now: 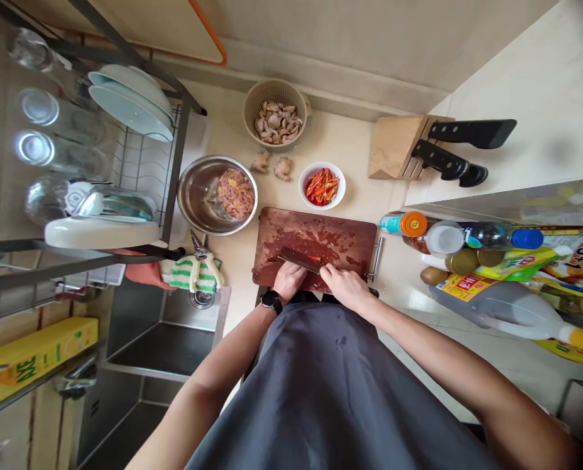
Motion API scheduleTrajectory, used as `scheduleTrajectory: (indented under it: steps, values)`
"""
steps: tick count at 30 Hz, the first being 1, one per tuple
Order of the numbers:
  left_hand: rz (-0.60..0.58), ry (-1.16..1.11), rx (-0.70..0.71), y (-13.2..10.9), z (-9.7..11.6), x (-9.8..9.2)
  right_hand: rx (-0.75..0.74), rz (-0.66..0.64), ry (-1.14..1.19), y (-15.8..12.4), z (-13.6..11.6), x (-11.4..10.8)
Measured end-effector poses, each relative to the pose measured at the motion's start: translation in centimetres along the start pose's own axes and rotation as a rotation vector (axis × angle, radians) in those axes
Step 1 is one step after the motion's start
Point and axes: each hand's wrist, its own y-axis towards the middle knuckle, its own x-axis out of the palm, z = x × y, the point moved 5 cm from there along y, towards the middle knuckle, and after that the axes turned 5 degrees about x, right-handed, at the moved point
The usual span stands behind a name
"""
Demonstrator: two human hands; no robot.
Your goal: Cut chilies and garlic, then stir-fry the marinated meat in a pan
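Observation:
A dark-bladed kitchen knife lies slantwise over the wet, reddish-brown cutting board. At its right end, my right hand is closed on it; the handle is mostly hidden by the fingers. My left hand, with a black watch at the wrist, has its bent fingers together against the left part of the blade. A small red strip of pepper shows at the blade's far side. Beyond the board stands a white bowl of red pepper strips.
A steel bowl with raw meat, ginger pieces and a colander of pale chopped pieces stand behind. At right are a knife block and bottles; at left, a dish rack and sink.

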Motion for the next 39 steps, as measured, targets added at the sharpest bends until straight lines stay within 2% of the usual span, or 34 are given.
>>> scheduleTrajectory:
  steps: [6, 12, 16, 19, 25, 29, 34, 39]
  values:
    - [-0.009, 0.005, -0.020, 0.2, 0.7, -0.5, 0.030, 0.015, 0.084, 0.3, 1.2, -0.3]
    - [0.048, 0.060, -0.068, -0.2, 1.1, -0.7, -0.061, -0.023, -0.007, -1.1, 0.6, -1.1]
    - [0.092, 0.085, -0.043, -0.4, 1.1, -0.6, -0.065, -0.061, -0.035, -1.1, 0.7, -2.0]
    - [0.078, 0.051, -0.075, -0.6, 0.8, -0.2, -0.071, -0.073, -0.058, -0.9, 0.8, -2.4]
    - [0.040, 0.041, -0.104, -0.9, 0.5, 0.2, -0.115, -0.107, -0.075, 0.7, 0.7, -1.5]
    - [0.045, -0.007, -0.110, -0.4, 0.8, -0.1, -0.144, -0.081, -0.057, 1.5, 0.8, -1.0]
    - [0.041, 0.002, -0.122, 0.5, 1.6, -0.5, -0.024, -0.040, -0.030, 0.3, 1.1, -1.4]
    - [0.073, 0.040, -0.135, 0.3, 1.8, -0.5, -0.031, -0.088, -0.072, -1.4, 0.2, -1.4]
